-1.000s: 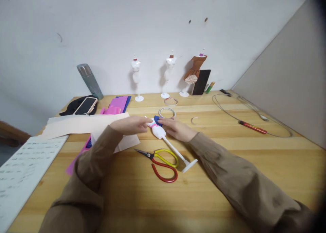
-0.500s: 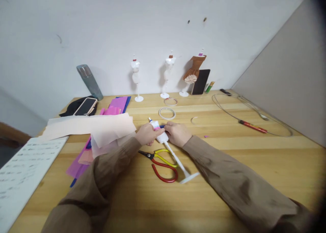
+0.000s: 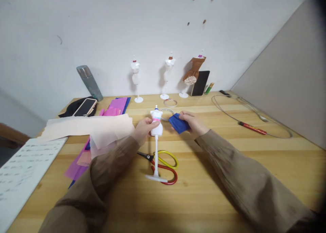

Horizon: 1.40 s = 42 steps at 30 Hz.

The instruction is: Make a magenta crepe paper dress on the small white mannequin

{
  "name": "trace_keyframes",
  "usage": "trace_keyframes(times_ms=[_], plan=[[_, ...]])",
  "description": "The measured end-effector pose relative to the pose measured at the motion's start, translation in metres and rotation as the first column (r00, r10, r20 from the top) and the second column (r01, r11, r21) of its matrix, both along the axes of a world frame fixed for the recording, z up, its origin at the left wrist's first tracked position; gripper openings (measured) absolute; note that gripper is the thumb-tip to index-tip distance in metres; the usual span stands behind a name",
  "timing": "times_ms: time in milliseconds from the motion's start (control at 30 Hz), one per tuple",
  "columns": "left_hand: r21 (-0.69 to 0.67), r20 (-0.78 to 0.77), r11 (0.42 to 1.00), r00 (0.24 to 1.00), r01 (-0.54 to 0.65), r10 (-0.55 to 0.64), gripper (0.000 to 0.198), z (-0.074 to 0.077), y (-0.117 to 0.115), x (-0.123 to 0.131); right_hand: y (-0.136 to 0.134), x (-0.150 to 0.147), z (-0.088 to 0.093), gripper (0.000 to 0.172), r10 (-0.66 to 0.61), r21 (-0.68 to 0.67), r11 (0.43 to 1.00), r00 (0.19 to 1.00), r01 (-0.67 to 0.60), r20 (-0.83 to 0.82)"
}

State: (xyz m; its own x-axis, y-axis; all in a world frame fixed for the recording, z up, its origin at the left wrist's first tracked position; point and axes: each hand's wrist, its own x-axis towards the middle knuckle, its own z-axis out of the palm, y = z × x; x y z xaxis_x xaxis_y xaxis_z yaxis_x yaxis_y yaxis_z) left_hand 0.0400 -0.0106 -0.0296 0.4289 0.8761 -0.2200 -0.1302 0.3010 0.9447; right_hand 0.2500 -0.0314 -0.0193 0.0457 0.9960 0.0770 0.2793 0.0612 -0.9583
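Note:
My left hand (image 3: 145,128) is closed around the torso of a small white mannequin (image 3: 156,129), thumb across its front. The mannequin is held nearly upright, with a pink and light blue band at the waist and a blue ring at the neck. To its right, my right hand (image 3: 194,123) pinches a folded piece of blue crepe paper (image 3: 179,123), apart from the mannequin. Scissors (image 3: 165,166) with one yellow and one red handle lie on the table behind the mannequin's stand, which partly covers them.
Peach paper (image 3: 84,126) and pink, purple and blue sheets lie at left. Rolls of tape (image 3: 170,102) sit behind the mannequin. Along the wall stand two bare mannequins (image 3: 136,78), one in a brown dress (image 3: 195,68), and a bottle (image 3: 89,83). A red-handled cable tool (image 3: 252,128) lies right.
The mannequin has swung from a slant to nearly upright, its base shifting left. My right hand has moved away to the right with the blue paper, which now shows much more.

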Motion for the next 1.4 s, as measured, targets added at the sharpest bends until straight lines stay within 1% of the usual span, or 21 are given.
trace_keyframes(times_ms=[67, 167, 233, 267, 333, 367, 433, 500, 567, 667, 733, 800, 900, 967, 1033, 1100, 1167, 1200, 1267, 1333, 1400], plan=[[0.026, 0.042, 0.999, 0.999, -0.021, 0.02, 0.035, 0.005, -0.003, 0.001, -0.003, 0.001, 0.007, 0.026, 0.038, -0.02, 0.999, 0.986, -0.042, -0.162], [0.121, 0.144, 0.992, 0.989, -0.038, 0.02, 0.038, 0.019, -0.012, 0.004, -0.01, 0.001, 0.021, 0.027, 0.057, -0.018, 0.998, 0.948, -0.066, -0.313], [0.196, 0.201, 0.98, 0.98, -0.037, -0.003, 0.04, 0.031, -0.02, 0.006, -0.017, 0.0, 0.031, 0.025, 0.051, 0.0, 0.998, 0.906, -0.057, -0.421], [0.227, 0.215, 0.973, 0.976, -0.036, -0.014, 0.042, 0.038, -0.025, 0.007, -0.021, 0.0, 0.037, 0.023, 0.049, 0.011, 0.999, 0.872, -0.049, -0.487], [0.284, 0.23, 0.958, 0.973, -0.04, -0.027, 0.044, 0.05, -0.033, 0.007, -0.029, -0.001, 0.048, 0.027, 0.06, 0.048, 0.998, 0.817, -0.04, -0.573], [0.318, 0.235, 0.947, 0.972, -0.049, -0.028, 0.044, 0.056, -0.037, 0.007, -0.033, -0.002, 0.052, 0.032, 0.077, 0.074, 0.996, 0.808, -0.041, -0.584], [0.395, 0.242, 0.916, 0.97, -0.07, -0.03, 0.042, 0.067, -0.043, 0.005, -0.041, -0.006, 0.06, 0.041, 0.121, 0.128, 0.99, 0.823, -0.059, -0.555], [0.463, 0.228, 0.882, 0.973, -0.086, -0.025, 0.04, 0.075, -0.047, 0.001, -0.047, -0.01, 0.065, 0.04, 0.151, 0.173, 0.982, 0.849, -0.072, -0.507], [0.514, 0.197, 0.853, 0.98, -0.094, -0.011, 0.039, 0.079, -0.047, -0.002, -0.05, -0.016, 0.067, 0.035, 0.161, 0.205, 0.976, 0.869, -0.071, -0.468], [0.574, 0.151, 0.813, 0.988, -0.102, 0.017, 0.039, 0.079, -0.043, -0.003, -0.054, -0.022, 0.067, 0.028, 0.131, 0.234, 0.972, 0.892, -0.029, -0.434], [0.593, 0.126, 0.8, 0.992, -0.093, 0.022, 0.038, 0.075, -0.04, -0.003, -0.057, -0.024, 0.067, 0.023, 0.084, 0.249, 0.968, 0.914, 0.019, -0.397], [0.595, 0.106, 0.801, 0.994, -0.073, 0.012, 0.036, 0.07, -0.036, -0.001, -0.059, -0.025, 0.067, 0.019, 0.057, 0.283, 0.958, 0.941, 0.042, -0.333], [0.575, 0.104, 0.817, 0.994, -0.037, -0.028, 0.037, 0.066, -0.033, -0.001, -0.056, -0.023, 0.066, 0.017, 0.071, 0.307, 0.952, 0.971, 0.003, -0.229], [0.544, 0.102, 0.839, 0.993, -0.013, -0.051, 0.04, 0.065, -0.03, -0.003, -0.049, -0.02, 0.06, 0.017, 0.077, 0.276, 0.961, 0.98, -0.024, -0.184], [0.516, 0.094, 0.856, 0.994, 0.005, -0.062, 0.045, 0.064, -0.026, -0.005, -0.037, -0.017, 0.048, 0.018, 0.081, 0.245, 0.968, 0.989, -0.049, -0.124], [0.506, 0.104, 0.863, 0.992, 0.013, -0.076, 0.05, 0.063, -0.022, -0.008, -0.025, -0.015, 0.034, 0.019, 0.103, 0.228, 0.969, 0.995, -0.1, -0.001], [0.505, 0.126, 0.863, 0.987, 0.023, -0.1, 0.052, 0.061, -0.018, -0.01, -0.016, -0.013, 0.023, 0.021, 0.144, 0.193, 0.967, 0.983, -0.163, 0.11], [0.505, 0.137, 0.863, 0.984, 0.029, -0.114, 0.052, 0.06, -0.017, -0.011, -0.014, -0.013, 0.02, 0.023, 0.131, 0.205, 0.967, 0.984, -0.153, 0.116], [0.501, 0.153, 0.864, 0.977, 0.051, -0.146, 0.051, 0.059, -0.016, -0.011, -0.016, -0.014, 0.023, 0.026, 0.074, 0.29, 0.954, 0.997, -0.08, 0.029], [0.488, 0.16, 0.869, 0.97, 0.084, -0.184, 0.048, 0.059, -0.018, -0.011, -0.025, -0.016, 0.037, 0.024, 0.036, 0.414, 0.91, 0.992, 0.019, -0.124], [0.472, 0.161, 0.874, 0.963, 0.116, -0.215, 0.046, 0.061, -0.021, -0.01, -0.037, -0.02, 0.055, 0.022, 0.041, 0.514, 0.855, 0.98, 0.066, -0.195]])
